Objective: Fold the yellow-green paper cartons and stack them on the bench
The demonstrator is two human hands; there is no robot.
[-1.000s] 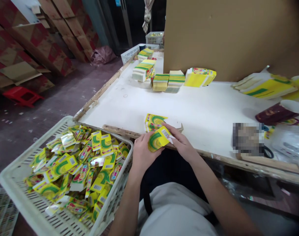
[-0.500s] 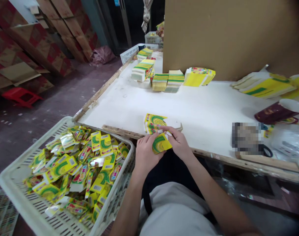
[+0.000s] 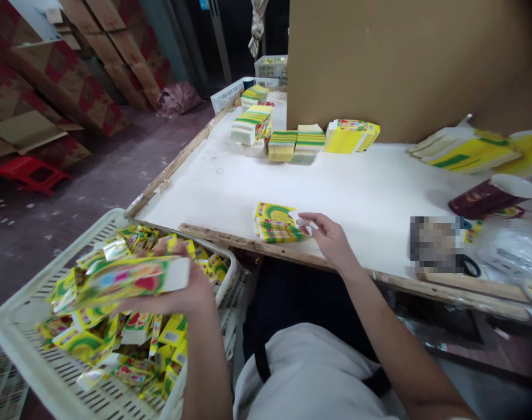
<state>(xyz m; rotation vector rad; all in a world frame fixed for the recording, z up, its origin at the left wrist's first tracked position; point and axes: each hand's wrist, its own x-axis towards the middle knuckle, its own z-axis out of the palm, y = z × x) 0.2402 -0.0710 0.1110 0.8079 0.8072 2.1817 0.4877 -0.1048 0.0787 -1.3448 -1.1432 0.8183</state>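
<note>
My left hand [image 3: 189, 286] is above the white plastic basket [image 3: 18, 344], its fingers and thumb around a small yellow-green carton [image 3: 130, 280] that is blurred by motion. The carton's white end flap points toward my wrist. Beneath it lie many similar cartons [image 3: 174, 332], heaped loosely in the basket. At the table's front edge my right hand [image 3: 329, 236] pinches a white flap at the right end of a fanned pile of flat yellow cartons [image 3: 275, 223]. My right fingertips partly cover that flap.
On the white table [image 3: 357, 198], stacks of flat cartons [image 3: 283, 144] stand before a tall cardboard panel [image 3: 401, 70]. A maroon cup [image 3: 480, 198] lies tipped at right, near scissors [image 3: 469, 266]. A wooden strip [image 3: 231, 236] edges the table. A red stool [image 3: 32, 172] is on the floor.
My hands were together at the table edge, holding a carton. The left has swung left over the basket with a carton; the right has moved slightly right and up to the flat pile.
</note>
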